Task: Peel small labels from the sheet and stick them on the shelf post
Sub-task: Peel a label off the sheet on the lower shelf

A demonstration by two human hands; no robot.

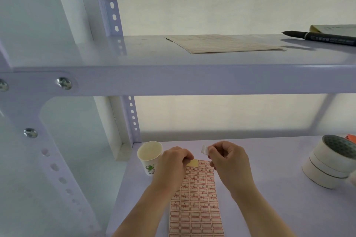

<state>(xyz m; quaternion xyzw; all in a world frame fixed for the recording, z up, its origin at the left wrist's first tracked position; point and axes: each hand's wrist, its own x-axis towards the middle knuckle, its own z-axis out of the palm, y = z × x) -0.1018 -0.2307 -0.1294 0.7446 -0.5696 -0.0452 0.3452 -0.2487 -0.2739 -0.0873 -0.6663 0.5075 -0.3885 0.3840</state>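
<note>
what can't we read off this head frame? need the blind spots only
- Label sheet: bottom cut off by the frame edge; top-left corner covered by the left hand.
- Peeled label in the right hand grip: too small to read any mark.
- Marker and the pad behind it: cut off by the right edge; print too small.
- Tape rolls: count unclear, right side cropped.
- Paper cup: contents not discernible.

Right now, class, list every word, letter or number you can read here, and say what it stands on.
"A": handwritten on many labels in the upper rows of the label sheet; the lower rows are blank.
Paper cup: green logo with small print, too blurred to read.
Black marker: barrel print too small to read.
Paper on upper shelf: faint print, unreadable.
</note>
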